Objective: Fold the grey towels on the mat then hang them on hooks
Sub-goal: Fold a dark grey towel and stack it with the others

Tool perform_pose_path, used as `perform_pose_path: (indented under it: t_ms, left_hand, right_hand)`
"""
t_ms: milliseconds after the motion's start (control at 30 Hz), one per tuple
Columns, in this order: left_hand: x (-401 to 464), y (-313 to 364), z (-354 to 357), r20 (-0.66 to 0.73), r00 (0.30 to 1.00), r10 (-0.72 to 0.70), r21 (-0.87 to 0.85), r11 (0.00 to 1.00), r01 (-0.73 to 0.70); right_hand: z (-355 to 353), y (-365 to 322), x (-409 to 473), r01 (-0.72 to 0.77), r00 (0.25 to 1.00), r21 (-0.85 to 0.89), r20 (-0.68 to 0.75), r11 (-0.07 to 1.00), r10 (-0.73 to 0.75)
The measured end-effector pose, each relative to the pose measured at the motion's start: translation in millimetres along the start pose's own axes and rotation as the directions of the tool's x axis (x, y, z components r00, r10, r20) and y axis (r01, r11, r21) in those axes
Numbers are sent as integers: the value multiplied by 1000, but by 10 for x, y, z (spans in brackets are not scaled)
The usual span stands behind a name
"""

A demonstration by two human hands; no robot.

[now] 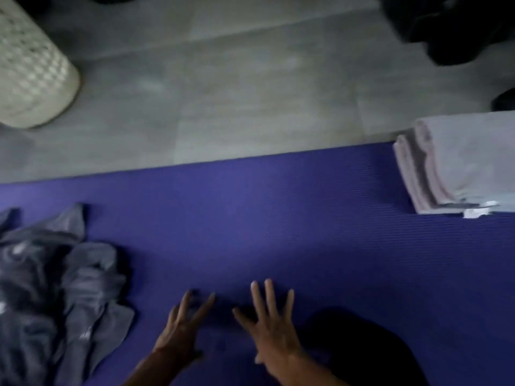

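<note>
Purple mat (278, 207) lies on grey tiled floor (223, 93), white basket (30, 68) nearby.

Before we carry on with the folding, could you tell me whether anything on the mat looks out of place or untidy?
Only the crumpled grey towels at the mat's left end look untidy, unfolded beside the neat folded stack at the right end. Both hands, left and right, are spread open, holding nothing.

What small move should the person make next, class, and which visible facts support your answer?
Probably reach the left hand leftward to take one towel from the crumpled grey towels. Both it and the right hand are spread and hold nothing over bare purple mat, and the folded stack lies apart at the far right.
</note>
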State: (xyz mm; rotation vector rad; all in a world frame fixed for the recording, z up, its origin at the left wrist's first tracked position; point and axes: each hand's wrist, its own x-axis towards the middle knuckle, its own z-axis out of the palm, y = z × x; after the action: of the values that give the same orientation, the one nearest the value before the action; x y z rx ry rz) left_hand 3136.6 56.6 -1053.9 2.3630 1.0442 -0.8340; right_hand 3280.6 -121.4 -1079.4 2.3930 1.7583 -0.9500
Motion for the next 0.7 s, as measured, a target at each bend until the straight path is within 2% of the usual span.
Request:
perform_pose_path:
  t_ms: [33, 67, 133, 233, 367, 600, 700]
  left_hand:
    - [-187, -54, -32, 65, 998, 1, 98, 995, -8]
    - [-232, 27, -10, 129, 991, -46, 135, 990, 29]
    - [-346, -36, 101, 135, 990, -47, 181, 983, 22]
    - [-288, -101, 161, 49, 998, -25, 214, 977, 14]
    - [-246, -153, 249, 14, 999, 29, 291, 956, -32]
    - [-230, -172, 311, -2, 998, 56, 296, 954, -53]
    - [-225, -241, 331, -20, 998, 64, 256, 965, -56]
  right_hand:
    - [-76, -36, -20, 14, 992, -48, 128, 999, -8]
    - [-170, -30, 27, -17, 980, -96, 195, 995, 36]
    - [-204, -92, 119, -26, 969, -178, 236, 984, 68]
    - [-236, -173, 161, -9, 950, -252, 301, 968, 87]
    - [-285, -162, 154, -36, 929, -206, 355, 978, 109]
    - [-220, -113, 106, -90, 960, -149, 251, 985, 125]
    - [-248, -317, 131, -167, 949, -184, 238, 969, 208]
